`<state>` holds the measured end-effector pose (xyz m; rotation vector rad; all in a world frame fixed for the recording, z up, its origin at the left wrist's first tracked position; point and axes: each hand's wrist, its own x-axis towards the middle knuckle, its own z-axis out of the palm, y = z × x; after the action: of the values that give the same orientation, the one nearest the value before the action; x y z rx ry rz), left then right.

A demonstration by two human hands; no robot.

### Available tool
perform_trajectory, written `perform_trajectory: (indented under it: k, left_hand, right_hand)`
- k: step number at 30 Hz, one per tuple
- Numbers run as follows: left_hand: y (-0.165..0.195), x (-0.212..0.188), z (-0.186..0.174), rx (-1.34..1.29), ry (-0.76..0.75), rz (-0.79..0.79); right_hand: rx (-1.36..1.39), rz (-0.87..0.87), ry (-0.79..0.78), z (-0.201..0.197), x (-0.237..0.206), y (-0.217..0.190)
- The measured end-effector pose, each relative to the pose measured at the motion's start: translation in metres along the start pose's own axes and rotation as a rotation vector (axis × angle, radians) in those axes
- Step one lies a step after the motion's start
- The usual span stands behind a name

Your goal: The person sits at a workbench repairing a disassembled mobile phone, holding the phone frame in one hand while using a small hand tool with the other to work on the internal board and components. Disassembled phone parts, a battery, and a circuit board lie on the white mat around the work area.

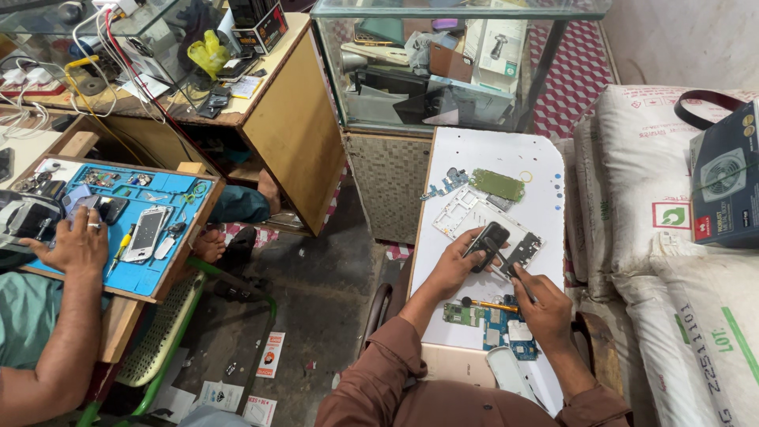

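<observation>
Head view: left hand (452,265) gripping small black phone part (488,239); right hand (540,310) closed on thin tool (510,273), tip at that part, over white board (490,150). Phone already stripped: white frame (465,207), green board (497,184), blue circuit board (500,326), yellow-handled screwdriver (489,304) lying loose; reassembly seemingly undone. Dark fan carton (723,180) on white printed sacks (648,186), right; small cards (270,353) on floor.

- Left hand (452,265) is stretched forward with its fingers curled tight around something.
- Right hand (544,310) is close beside it, fingers pinched together.
- Both arms have brown sleeves.
</observation>
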<state>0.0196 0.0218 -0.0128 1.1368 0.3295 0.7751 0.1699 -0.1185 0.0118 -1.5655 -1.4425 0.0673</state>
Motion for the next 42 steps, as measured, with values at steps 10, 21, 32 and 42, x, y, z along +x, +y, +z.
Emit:
perform_trajectory:
  k: [10, 21, 32, 42]
  left_hand:
    - [0.006, 0.0, 0.002, 0.018, 0.009, 0.004]
    - [0.009, -0.001, 0.003, 0.004, 0.008, 0.006]
    - [0.009, 0.001, 0.002, -0.015, 0.022, -0.008]
    - [0.011, 0.002, 0.005, -0.068, 0.049, -0.065]
  right_hand:
    - [0.008, -0.014, 0.006, 0.001, 0.0, 0.0]
    - [0.008, 0.013, 0.009, -0.001, 0.001, -0.003]
    - [-0.006, -0.001, 0.019, -0.002, 0.004, -0.007]
    - [-0.021, 0.014, 0.002, -0.001, 0.003, -0.001]
